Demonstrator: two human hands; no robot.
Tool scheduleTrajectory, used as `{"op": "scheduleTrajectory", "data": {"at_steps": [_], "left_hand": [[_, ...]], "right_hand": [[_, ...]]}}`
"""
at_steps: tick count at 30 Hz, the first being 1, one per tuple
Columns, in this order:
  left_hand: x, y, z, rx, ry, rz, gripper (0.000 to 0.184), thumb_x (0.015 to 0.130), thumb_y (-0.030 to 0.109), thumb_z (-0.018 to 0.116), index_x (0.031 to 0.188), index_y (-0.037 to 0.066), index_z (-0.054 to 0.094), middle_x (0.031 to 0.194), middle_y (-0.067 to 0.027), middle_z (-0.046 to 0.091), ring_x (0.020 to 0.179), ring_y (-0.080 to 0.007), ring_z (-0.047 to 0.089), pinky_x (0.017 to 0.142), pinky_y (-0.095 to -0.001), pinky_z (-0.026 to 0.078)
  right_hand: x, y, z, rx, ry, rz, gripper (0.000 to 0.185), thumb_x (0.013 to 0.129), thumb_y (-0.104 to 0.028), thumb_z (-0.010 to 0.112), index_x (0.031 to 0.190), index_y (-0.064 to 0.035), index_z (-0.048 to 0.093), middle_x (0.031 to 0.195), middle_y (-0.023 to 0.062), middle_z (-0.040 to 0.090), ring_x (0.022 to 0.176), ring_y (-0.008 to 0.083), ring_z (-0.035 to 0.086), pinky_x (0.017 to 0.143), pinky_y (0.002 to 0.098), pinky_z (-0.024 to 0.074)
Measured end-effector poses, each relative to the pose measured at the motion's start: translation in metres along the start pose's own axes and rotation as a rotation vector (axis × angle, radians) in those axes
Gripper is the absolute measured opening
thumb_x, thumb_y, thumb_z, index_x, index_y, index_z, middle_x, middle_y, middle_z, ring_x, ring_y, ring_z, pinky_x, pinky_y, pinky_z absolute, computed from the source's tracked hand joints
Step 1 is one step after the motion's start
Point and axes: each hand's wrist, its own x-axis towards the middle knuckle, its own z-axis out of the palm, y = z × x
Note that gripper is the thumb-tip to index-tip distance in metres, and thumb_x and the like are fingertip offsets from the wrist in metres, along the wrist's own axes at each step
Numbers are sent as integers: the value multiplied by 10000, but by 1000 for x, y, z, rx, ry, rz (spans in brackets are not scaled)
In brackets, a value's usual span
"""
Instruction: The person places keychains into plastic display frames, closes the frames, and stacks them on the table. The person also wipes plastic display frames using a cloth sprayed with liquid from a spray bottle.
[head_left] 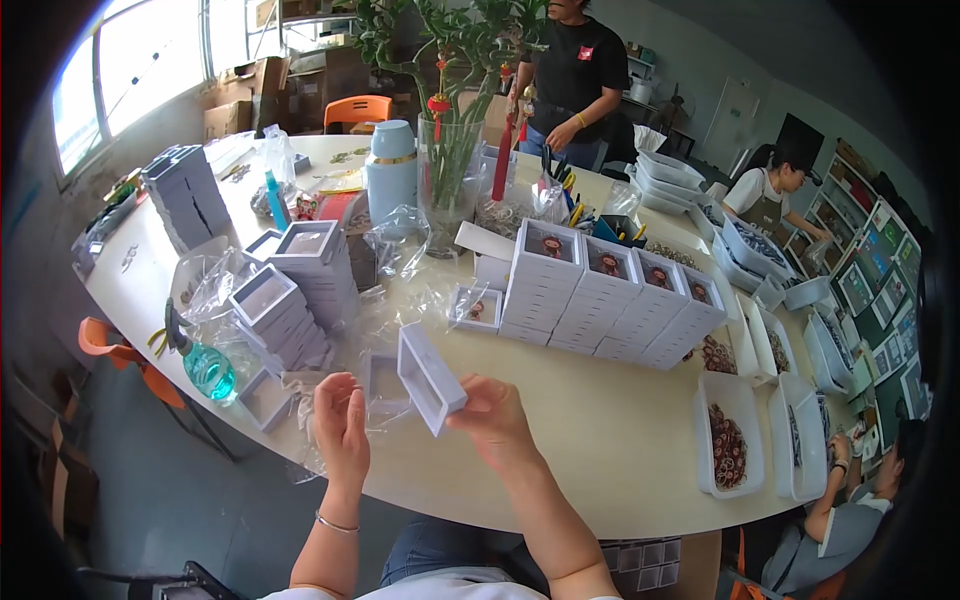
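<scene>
Over the near table edge, my right hand grips a shallow pale box frame by its lower right corner, tilted on edge. My left hand is raised to its left, fingers loosely bent, with nothing visible in it; it does not touch the frame. Beside my left hand lie a crumpled cloth and a pale frame. Another frame lies on the table behind the held one, partly hidden. Ahead to the right are stacked white boxes with small brown figures behind their windows; a single such box stands beside them.
Frame stacks, plastic wrap and a teal spray bottle occupy the left. A glass vase and a blue flask stand behind. Bins of keyring-like parts line the right. Several people are around the table.
</scene>
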Motion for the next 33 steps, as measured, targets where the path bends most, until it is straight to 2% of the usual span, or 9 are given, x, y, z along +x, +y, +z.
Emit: {"op": "scheduleTrajectory", "data": {"at_steps": [2,5,8,12,15,19,23,29,33], "left_hand": [[-15,17,13,-630,-257,-272,512,974,292,573,1377,27,401,1328,-122,502,1170,-241,546,912,-413,496],[-30,28,38,-1044,-690,-573,823,899,430,659,1485,26,245,1393,-161,449,1279,-285,475,1005,-441,456],[-44,31,62,-1074,-838,-666,990,805,487,739,1502,18,214,1426,-197,405,1293,-309,463,1043,-450,427],[-56,47,90,-949,-865,-743,1040,701,341,843,1487,-2,254,1431,-192,389,1289,-290,461,1083,-434,384],[-62,38,100,-875,-953,-604,1020,662,239,850,1481,2,289,1427,-157,402,1305,-257,436,1103,-417,346],[-69,54,113,-305,-1030,26,1022,574,88,815,1466,20,321,1404,-156,428,1327,-294,380,1086,-427,348],[-77,81,118,2,-1062,361,1016,545,70,824,1431,31,327,1436,-186,366,1292,-384,378,1077,-454,358],[-100,55,126,-272,-851,318,1195,566,53,857,1515,88,131,1506,-221,245,1398,-369,290,1145,-479,270],[-120,42,136,-726,-865,-24,1270,575,89,883,1535,103,52,1509,-211,255,1417,-348,284,1161,-476,239]], "right_hand": [[-24,-17,-7,-155,-15,-74,248,662,16,846,857,-40,705,864,16,676,833,124,600,729,271,500],[-56,-42,-11,-719,-46,-259,276,609,-16,868,835,-76,721,848,2,664,818,147,592,720,276,502],[-83,-63,-8,-967,27,-352,273,563,27,864,769,-68,712,821,20,648,783,165,585,683,296,483],[-118,-86,-19,-1142,68,-380,342,569,-107,906,858,-68,727,886,32,642,860,182,573,752,307,486],[-147,-96,-43,-915,269,-331,657,620,-273,910,1177,-59,635,1186,93,585,1089,234,554,910,355,466],[-154,-117,-53,-945,190,-252,1181,604,-402,910,1499,-48,226,1533,177,238,1407,332,266,1102,447,295],[-155,-132,-57,-1187,-6,-131,1149,596,-321,915,1490,-40,251,1528,187,249,1396,365,287,1118,470,303],[-174,-126,-65,-1105,107,-165,1111,595,-241,912,1481,-36,274,1470,205,366,1363,372,358,1094,446,352],[-185,-112,-66,-932,213,-223,1078,602,-250,909,1468,-31,305,1411,212,450,1304,379,445,1068,448,385]]}}
